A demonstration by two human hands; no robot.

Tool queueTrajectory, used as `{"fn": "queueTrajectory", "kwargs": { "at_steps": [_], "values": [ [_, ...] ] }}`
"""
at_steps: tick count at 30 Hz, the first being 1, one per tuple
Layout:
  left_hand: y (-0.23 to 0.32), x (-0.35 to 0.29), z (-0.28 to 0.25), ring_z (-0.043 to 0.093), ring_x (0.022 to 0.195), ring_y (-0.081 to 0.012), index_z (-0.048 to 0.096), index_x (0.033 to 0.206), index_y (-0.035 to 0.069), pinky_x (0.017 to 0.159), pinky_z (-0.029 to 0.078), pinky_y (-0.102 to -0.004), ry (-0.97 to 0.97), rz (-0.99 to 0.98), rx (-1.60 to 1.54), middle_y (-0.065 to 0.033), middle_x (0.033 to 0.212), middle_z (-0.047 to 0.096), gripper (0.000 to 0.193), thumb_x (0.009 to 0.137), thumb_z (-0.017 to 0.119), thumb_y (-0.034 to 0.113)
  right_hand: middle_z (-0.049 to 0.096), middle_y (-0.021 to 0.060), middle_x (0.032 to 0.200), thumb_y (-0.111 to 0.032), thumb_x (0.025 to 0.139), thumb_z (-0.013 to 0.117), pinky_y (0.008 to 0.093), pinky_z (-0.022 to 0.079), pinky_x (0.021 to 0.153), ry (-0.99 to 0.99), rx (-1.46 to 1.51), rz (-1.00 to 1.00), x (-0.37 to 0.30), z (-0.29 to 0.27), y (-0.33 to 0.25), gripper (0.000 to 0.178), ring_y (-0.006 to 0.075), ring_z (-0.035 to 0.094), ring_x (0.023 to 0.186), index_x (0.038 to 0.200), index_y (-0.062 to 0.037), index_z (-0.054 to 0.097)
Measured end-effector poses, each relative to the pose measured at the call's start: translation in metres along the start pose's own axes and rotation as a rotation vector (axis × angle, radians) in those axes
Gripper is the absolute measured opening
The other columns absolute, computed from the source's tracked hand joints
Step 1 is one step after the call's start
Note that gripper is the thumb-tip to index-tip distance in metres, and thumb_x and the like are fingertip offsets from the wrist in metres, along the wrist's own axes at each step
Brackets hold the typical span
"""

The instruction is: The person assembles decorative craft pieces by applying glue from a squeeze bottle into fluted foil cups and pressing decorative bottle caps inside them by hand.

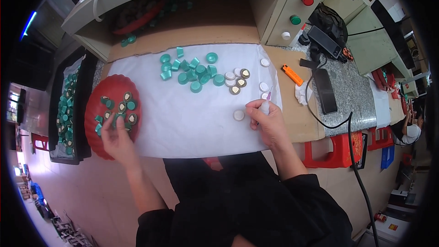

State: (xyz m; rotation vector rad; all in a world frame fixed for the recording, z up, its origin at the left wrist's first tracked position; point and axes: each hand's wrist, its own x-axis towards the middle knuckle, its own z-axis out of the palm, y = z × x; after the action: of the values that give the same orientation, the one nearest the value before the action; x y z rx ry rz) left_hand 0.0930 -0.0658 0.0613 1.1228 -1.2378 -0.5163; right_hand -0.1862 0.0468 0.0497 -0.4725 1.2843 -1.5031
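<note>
My left hand (116, 137) is over the red scalloped tray (93, 105), its fingertips closed about a small green fluted cap (118, 116) that they partly hide. Around it in the tray lie several green caps and round pieces with pale centres (127, 96). My right hand (270, 121) grips a small white squeeze bottle (265, 106) with a thin pinkish-purple tip pointing up. A white round disc (238, 115) lies on the white sheet (192, 128), just left of my right hand.
Several green caps (201, 71) are scattered mid-sheet; white discs and dark-rimmed round pieces (241, 82) sit right of them. An orange lighter (292, 75), crumpled tissue (302, 92), phone (325, 90) and black cable (351, 146) are at right. A black tray (82, 142) stands far left.
</note>
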Motion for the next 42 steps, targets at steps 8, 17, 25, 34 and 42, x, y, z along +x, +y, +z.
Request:
{"fn": "queueTrajectory", "kwargs": {
  "at_steps": [8,17,25,34,42],
  "values": [
    [-0.014,0.017,-0.021,0.052,0.061,-0.0105,0.050,0.102,-0.001,0.056,0.043,-0.0199,-0.207,-0.377,-0.360,-0.0073,0.083,0.058,0.024,0.079,0.054,0.003,0.053,0.0013,0.070,-0.013,0.072,0.063,0.0189,0.034,0.045,-0.034,-0.166,0.011,-0.001,0.001,0.005,0.014,0.0057,0.043,0.051,0.080,-0.0027,0.057],
    [-0.009,0.006,-0.013,0.056,0.075,-0.0161,0.050,0.102,-0.003,0.069,0.047,-0.0270,-0.251,-0.646,-0.548,-0.0103,0.089,0.057,0.022,0.081,0.051,0.003,0.052,0.0001,0.063,-0.006,0.072,0.061,0.0185,0.035,0.043,-0.026,-0.086,-0.030,-0.001,0.000,0.005,0.008,0.0056,0.043,0.049,0.078,-0.0020,0.057],
    [-0.019,0.029,-0.031,0.053,0.076,-0.0105,0.046,0.107,-0.001,0.061,0.045,-0.0223,-0.182,-0.322,0.039,-0.0085,0.088,0.054,0.030,0.078,0.055,0.003,0.053,-0.0013,0.065,-0.007,0.072,0.062,0.0176,0.034,0.043,-0.015,-0.068,-0.029,-0.001,-0.002,0.001,0.008,0.0042,0.045,0.051,0.079,-0.0037,0.058],
    [-0.001,-0.015,0.073,0.049,0.088,-0.0286,0.058,0.088,0.002,0.076,0.040,-0.0352,-0.563,0.239,0.507,-0.0129,0.094,0.055,0.024,0.069,0.064,0.016,0.046,-0.0005,0.062,-0.010,0.075,0.059,0.0215,0.034,0.043,-0.010,-0.102,0.044,-0.001,0.001,-0.001,0.014,0.0076,0.043,0.053,0.086,-0.0032,0.053],
    [-0.011,-0.030,0.110,0.051,0.074,-0.0225,0.049,0.106,-0.001,0.067,0.042,-0.0301,-0.810,-0.124,0.201,-0.0130,0.085,0.054,0.035,0.074,0.058,0.007,0.054,0.0089,0.079,-0.012,0.082,0.046,0.0280,0.044,0.056,-0.099,-0.015,0.004,-0.003,-0.005,-0.002,0.015,0.0151,0.053,0.066,0.095,-0.0032,0.045]
  ]
}}
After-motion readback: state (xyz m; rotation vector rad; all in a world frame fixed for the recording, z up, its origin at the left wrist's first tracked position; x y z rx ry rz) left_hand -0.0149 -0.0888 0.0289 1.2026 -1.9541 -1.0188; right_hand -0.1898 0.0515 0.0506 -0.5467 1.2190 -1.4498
